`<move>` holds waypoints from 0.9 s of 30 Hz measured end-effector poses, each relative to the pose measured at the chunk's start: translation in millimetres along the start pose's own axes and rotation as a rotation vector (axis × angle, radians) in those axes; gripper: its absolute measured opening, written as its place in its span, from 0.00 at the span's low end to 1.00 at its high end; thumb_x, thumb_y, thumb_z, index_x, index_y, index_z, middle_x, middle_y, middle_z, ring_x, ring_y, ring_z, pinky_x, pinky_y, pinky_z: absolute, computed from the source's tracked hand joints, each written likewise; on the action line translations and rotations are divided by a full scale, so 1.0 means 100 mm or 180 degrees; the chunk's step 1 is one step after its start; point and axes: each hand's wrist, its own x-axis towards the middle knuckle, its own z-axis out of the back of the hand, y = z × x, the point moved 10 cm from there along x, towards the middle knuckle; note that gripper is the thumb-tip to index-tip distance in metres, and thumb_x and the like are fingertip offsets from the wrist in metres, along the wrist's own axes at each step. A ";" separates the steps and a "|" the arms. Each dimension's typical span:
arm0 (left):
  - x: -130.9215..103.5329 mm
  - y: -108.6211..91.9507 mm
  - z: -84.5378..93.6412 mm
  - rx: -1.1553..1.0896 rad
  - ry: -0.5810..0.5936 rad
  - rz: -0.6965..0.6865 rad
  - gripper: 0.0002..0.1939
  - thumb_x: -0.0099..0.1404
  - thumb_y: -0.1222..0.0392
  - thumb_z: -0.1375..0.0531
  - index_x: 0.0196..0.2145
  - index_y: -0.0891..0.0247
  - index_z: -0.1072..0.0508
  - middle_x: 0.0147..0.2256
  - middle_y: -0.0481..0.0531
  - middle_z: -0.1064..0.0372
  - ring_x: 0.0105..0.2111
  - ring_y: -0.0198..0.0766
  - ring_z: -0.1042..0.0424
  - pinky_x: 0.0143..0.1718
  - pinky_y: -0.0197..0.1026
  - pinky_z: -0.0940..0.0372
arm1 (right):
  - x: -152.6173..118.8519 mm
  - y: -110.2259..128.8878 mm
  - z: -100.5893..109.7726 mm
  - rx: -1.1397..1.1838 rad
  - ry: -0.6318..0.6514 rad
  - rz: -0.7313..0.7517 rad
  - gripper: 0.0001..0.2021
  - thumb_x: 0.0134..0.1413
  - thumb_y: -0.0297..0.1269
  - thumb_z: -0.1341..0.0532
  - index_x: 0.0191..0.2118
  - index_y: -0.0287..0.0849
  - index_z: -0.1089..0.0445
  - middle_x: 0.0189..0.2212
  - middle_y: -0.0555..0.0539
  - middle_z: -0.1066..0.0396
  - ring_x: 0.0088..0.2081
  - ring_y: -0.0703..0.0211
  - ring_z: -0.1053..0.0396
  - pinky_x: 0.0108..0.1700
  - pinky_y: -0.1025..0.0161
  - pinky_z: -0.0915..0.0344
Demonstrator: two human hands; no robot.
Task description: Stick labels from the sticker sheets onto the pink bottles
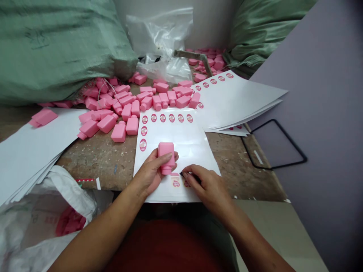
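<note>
My left hand [150, 170] is closed around a pink plastic bottle [166, 155], whose neck points down toward me. Beneath it lies a white sticker sheet [181, 145] with pink oval stickers along its far and left edges. At the sheet's near edge is a pink and white sticker [175, 180] with lettering. My right hand [208, 185] pinches a thin dark tool [195, 177]; its tip is beside that sticker, and its exact kind is hidden by my fingers. Another sticker there is partly covered by the right hand.
Many pink bottles [126, 100] are heaped across the worn table [244, 170]. Stacks of white sheets [34, 147] lie left and right. A green sack [62, 49] bulges at back left. A white bag [73, 192] with pink pieces hangs near front left. A black wire frame [303, 156] juts out right.
</note>
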 end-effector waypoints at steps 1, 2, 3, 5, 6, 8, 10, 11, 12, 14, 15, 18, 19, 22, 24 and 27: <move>0.00 0.00 0.00 0.0004 0.0006 -0.0002 0.14 0.57 0.67 0.36 0.42 0.69 0.30 0.41 0.61 0.28 0.45 0.45 0.28 0.51 0.49 0.36 | 0.00 0.02 0.00 -0.0078 -0.0044 0.0038 0.09 0.59 0.37 0.47 0.34 0.46 0.29 0.24 0.52 0.27 0.27 0.60 0.31 0.32 0.63 0.43; 0.00 0.00 -0.01 0.0006 0.0009 -0.0005 0.14 0.57 0.67 0.36 0.42 0.69 0.30 0.41 0.61 0.28 0.45 0.46 0.28 0.51 0.49 0.36 | 0.00 0.03 0.01 -0.0157 -0.0081 0.0076 0.09 0.59 0.37 0.47 0.34 0.46 0.29 0.24 0.52 0.27 0.27 0.60 0.32 0.32 0.63 0.44; -0.01 0.00 -0.01 0.0008 0.0006 -0.0005 0.14 0.57 0.67 0.36 0.42 0.69 0.30 0.41 0.61 0.28 0.46 0.46 0.28 0.51 0.49 0.36 | 0.00 0.05 0.01 -0.0242 -0.0112 0.0111 0.09 0.59 0.36 0.46 0.33 0.45 0.29 0.24 0.52 0.26 0.26 0.60 0.32 0.31 0.63 0.44; -0.01 0.00 -0.01 0.0024 -0.0011 -0.0002 0.14 0.57 0.68 0.36 0.42 0.68 0.29 0.40 0.61 0.28 0.45 0.45 0.28 0.52 0.50 0.36 | -0.01 0.09 0.01 -0.0438 -0.0169 0.0196 0.08 0.59 0.35 0.46 0.33 0.45 0.29 0.25 0.52 0.26 0.26 0.60 0.33 0.31 0.63 0.46; -0.02 0.00 -0.01 0.0039 -0.0019 -0.0003 0.14 0.57 0.68 0.36 0.42 0.68 0.29 0.40 0.61 0.27 0.45 0.45 0.28 0.52 0.50 0.37 | -0.01 0.11 0.01 -0.0545 -0.0200 0.0241 0.09 0.60 0.35 0.46 0.33 0.45 0.29 0.26 0.52 0.26 0.26 0.60 0.34 0.32 0.63 0.46; -0.02 0.00 -0.01 0.0070 -0.0005 -0.0009 0.14 0.57 0.67 0.36 0.42 0.68 0.29 0.40 0.61 0.27 0.45 0.45 0.28 0.52 0.50 0.37 | -0.02 0.16 0.01 -0.0769 -0.0282 0.0335 0.10 0.61 0.35 0.47 0.34 0.45 0.29 0.27 0.50 0.25 0.25 0.60 0.35 0.32 0.62 0.47; -0.01 0.00 -0.02 0.0093 0.0021 -0.0016 0.15 0.57 0.67 0.36 0.43 0.68 0.29 0.41 0.61 0.27 0.45 0.45 0.28 0.52 0.50 0.37 | -0.03 0.22 0.01 -0.0974 -0.0355 0.0424 0.11 0.63 0.35 0.48 0.34 0.44 0.29 0.28 0.49 0.25 0.25 0.60 0.35 0.32 0.62 0.48; -0.01 0.00 -0.01 0.0099 0.0031 -0.0020 0.15 0.57 0.67 0.36 0.43 0.68 0.29 0.41 0.61 0.27 0.45 0.45 0.28 0.52 0.50 0.37 | -0.04 0.24 0.01 -0.1049 -0.0383 0.0449 0.12 0.64 0.35 0.49 0.34 0.43 0.29 0.28 0.49 0.25 0.25 0.60 0.35 0.31 0.62 0.49; -0.01 0.01 -0.01 0.0104 0.0038 -0.0026 0.15 0.57 0.66 0.36 0.43 0.68 0.29 0.41 0.61 0.27 0.46 0.45 0.29 0.52 0.49 0.38 | -0.05 0.25 0.00 -0.1102 -0.0402 0.0459 0.12 0.64 0.35 0.49 0.34 0.43 0.29 0.28 0.49 0.25 0.24 0.60 0.35 0.31 0.62 0.50; 0.00 0.01 0.00 0.0114 0.0043 -0.0035 0.15 0.57 0.66 0.36 0.43 0.68 0.30 0.41 0.61 0.27 0.46 0.45 0.29 0.53 0.49 0.38 | -0.05 0.25 0.00 -0.1144 -0.0402 0.0428 0.12 0.63 0.34 0.49 0.34 0.43 0.29 0.28 0.49 0.25 0.24 0.60 0.35 0.31 0.62 0.50; 0.00 0.02 0.00 0.0118 0.0044 -0.0036 0.15 0.57 0.66 0.36 0.43 0.68 0.30 0.41 0.61 0.27 0.46 0.45 0.29 0.53 0.49 0.38 | -0.05 0.23 -0.01 -0.1139 -0.0387 0.0382 0.11 0.63 0.34 0.49 0.34 0.43 0.29 0.29 0.49 0.25 0.25 0.59 0.35 0.31 0.61 0.50; 0.01 0.01 -0.01 0.0116 0.0051 -0.0041 0.15 0.56 0.67 0.36 0.42 0.68 0.30 0.41 0.60 0.27 0.45 0.45 0.28 0.53 0.49 0.38 | -0.02 0.13 -0.03 -0.0924 -0.0245 0.0140 0.11 0.62 0.36 0.48 0.35 0.44 0.29 0.29 0.49 0.25 0.25 0.58 0.34 0.31 0.62 0.48; 0.01 0.01 -0.01 0.0120 0.0049 -0.0043 0.15 0.56 0.67 0.36 0.42 0.68 0.29 0.40 0.60 0.27 0.45 0.45 0.28 0.53 0.49 0.38 | -0.01 0.09 -0.03 -0.0766 -0.0180 0.0052 0.11 0.61 0.37 0.48 0.35 0.44 0.29 0.28 0.49 0.25 0.26 0.58 0.33 0.31 0.62 0.47; 0.01 0.01 0.00 0.0116 0.0038 -0.0041 0.14 0.57 0.67 0.36 0.42 0.69 0.30 0.40 0.60 0.27 0.45 0.44 0.28 0.53 0.49 0.38 | -0.01 0.00 -0.04 -0.0160 -0.0042 -0.0125 0.11 0.61 0.39 0.48 0.35 0.46 0.29 0.25 0.51 0.26 0.27 0.59 0.31 0.31 0.63 0.43; 0.01 0.01 0.00 0.0083 0.0036 -0.0038 0.14 0.57 0.67 0.36 0.43 0.69 0.30 0.41 0.61 0.27 0.45 0.44 0.28 0.53 0.49 0.38 | -0.01 -0.03 -0.02 0.0090 -0.0048 -0.0145 0.12 0.61 0.41 0.49 0.35 0.46 0.29 0.25 0.51 0.27 0.28 0.59 0.31 0.31 0.64 0.42; 0.01 0.00 0.00 0.0035 0.0038 -0.0030 0.14 0.57 0.67 0.36 0.43 0.69 0.30 0.41 0.61 0.27 0.45 0.45 0.28 0.52 0.49 0.38 | -0.02 0.02 0.01 -0.0093 -0.0127 -0.0004 0.12 0.61 0.40 0.49 0.34 0.46 0.30 0.25 0.51 0.27 0.27 0.60 0.32 0.31 0.64 0.43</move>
